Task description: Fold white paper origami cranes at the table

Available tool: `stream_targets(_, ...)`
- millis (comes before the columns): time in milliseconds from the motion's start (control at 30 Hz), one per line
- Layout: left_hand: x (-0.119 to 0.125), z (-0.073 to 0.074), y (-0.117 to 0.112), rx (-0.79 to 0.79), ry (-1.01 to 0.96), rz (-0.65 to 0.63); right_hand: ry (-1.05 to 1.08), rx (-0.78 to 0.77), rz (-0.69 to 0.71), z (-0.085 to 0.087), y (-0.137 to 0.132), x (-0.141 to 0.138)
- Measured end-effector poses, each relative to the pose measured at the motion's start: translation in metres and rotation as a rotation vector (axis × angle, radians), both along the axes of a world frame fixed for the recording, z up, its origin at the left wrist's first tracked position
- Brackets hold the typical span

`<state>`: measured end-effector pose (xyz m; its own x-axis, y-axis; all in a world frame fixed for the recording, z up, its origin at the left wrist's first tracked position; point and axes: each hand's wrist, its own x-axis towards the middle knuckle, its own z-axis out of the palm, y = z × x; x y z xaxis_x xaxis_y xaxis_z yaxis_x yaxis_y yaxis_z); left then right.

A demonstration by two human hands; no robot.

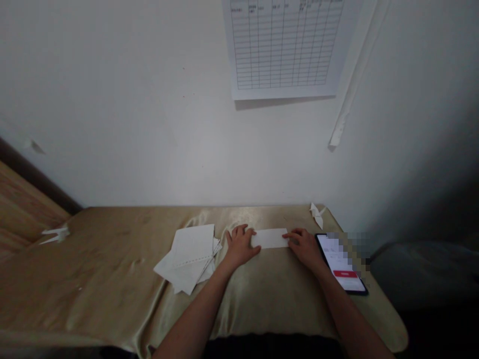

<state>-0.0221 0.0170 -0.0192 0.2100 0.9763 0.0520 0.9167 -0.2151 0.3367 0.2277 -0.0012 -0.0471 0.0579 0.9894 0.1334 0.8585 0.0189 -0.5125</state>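
Observation:
A white strip of folded-looking paper (pixel 270 238) lies flat on the cloth-covered table between my two hands. Spread fingers of my left hand (pixel 241 246) rest at its left end, with thumb and forefinger apart on either side of that end. At the other end, my right hand (pixel 305 247) has its fingers bent and closed on the paper's right edge. Just left of my left hand is an untidy pile of white paper sheets (pixel 192 249), some with printed lines. A phone (pixel 350 273) with a lit screen lies beside my right forearm.
A small folded paper piece (pixel 316 215) sits at the table's back right corner. White paper scraps (pixel 56 234) lie at the far left, near a wooden panel (pixel 22 209). The shiny tan tablecloth (pixel 108 269) has creases. A printed table sheet (pixel 282 50) hangs on the wall.

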Motion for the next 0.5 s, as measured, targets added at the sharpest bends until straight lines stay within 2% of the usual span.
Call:
stream_targets(167,0.021,-0.009,-0.005,0.061,0.021,0.102,-0.09,0.064,-0.087,0.006,-0.007,-0.021)
stream_targets(500,0.04,-0.01,-0.01,0.029,0.084,0.149,-0.113,-0.034,-0.146,0.009,-0.003,-0.036)
